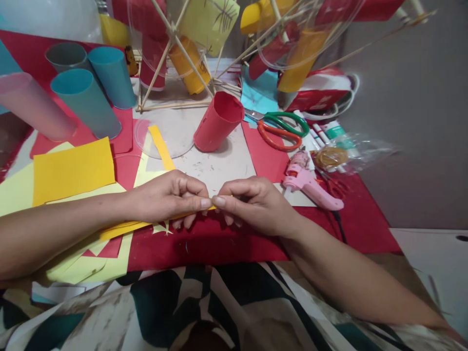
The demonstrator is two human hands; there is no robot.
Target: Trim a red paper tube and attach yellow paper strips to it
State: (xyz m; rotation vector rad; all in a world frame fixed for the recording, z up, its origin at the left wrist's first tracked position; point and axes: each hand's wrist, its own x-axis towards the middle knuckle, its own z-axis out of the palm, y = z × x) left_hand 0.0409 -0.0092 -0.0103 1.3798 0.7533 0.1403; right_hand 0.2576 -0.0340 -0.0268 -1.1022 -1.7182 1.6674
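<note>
My left hand (171, 197) and my right hand (252, 202) meet thumb to thumb over the red sheet (219, 241) near the front edge. Both pinch an orange paper strip (124, 228), which runs left under my left hand; only a sliver shows between the fingertips. Both hands are closed. A red paper tube (218, 122) lies tilted on the white board just beyond them. A pink glue gun (309, 181) rests to the right of my right hand.
Blue, grey and pink paper tubes (87, 100) stand at the back left. An orange sheet (73, 170) and yellow sheets lie left. Scissors (281, 129) and a plastic bag (347, 153) sit right. A stick frame with paper tubes (190, 58) rises behind.
</note>
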